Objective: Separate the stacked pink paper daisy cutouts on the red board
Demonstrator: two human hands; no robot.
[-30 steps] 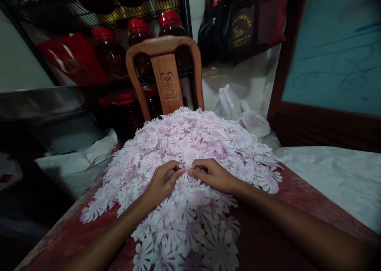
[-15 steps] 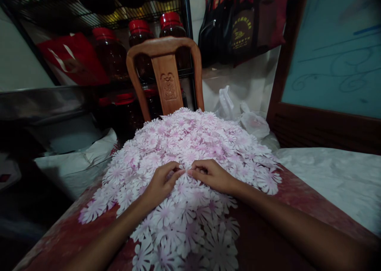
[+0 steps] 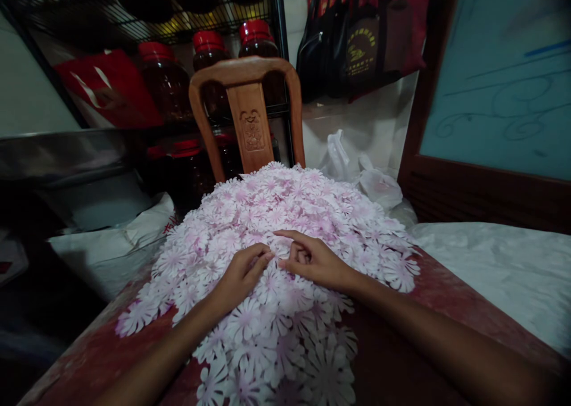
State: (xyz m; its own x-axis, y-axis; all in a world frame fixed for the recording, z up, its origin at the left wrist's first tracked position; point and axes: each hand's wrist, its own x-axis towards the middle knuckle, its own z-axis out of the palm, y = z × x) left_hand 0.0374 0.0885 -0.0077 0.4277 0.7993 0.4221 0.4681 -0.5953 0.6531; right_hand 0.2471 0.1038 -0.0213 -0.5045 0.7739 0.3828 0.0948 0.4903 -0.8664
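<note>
A large heap of white flower cutouts with pale purple centres (image 3: 289, 206) covers the middle of the dark red table (image 3: 450, 287). Over the near slope of the heap, my left hand (image 3: 245, 272) has its thumb and fingers pinched together; whatever is between the tips is too small to make out. Close to its right, my right hand (image 3: 314, 262) has the index finger stretched out and the thumb apart from it, with the other fingers curled. Nothing shows between that thumb and index finger. Loose cutouts also lie below both wrists, toward me.
Behind the heap stands a carved wooden chair (image 3: 250, 120). Red-lidded jars (image 3: 163, 78) fill a black rack at the back left. Dark bags (image 3: 352, 43) hang on the wall. White sacks lie left (image 3: 120, 239) and right (image 3: 499, 269) of the table.
My right thumb and index finger have come apart from their pinch, and the index finger now points out over the heap. My left hand stays pinched in nearly the same place.
</note>
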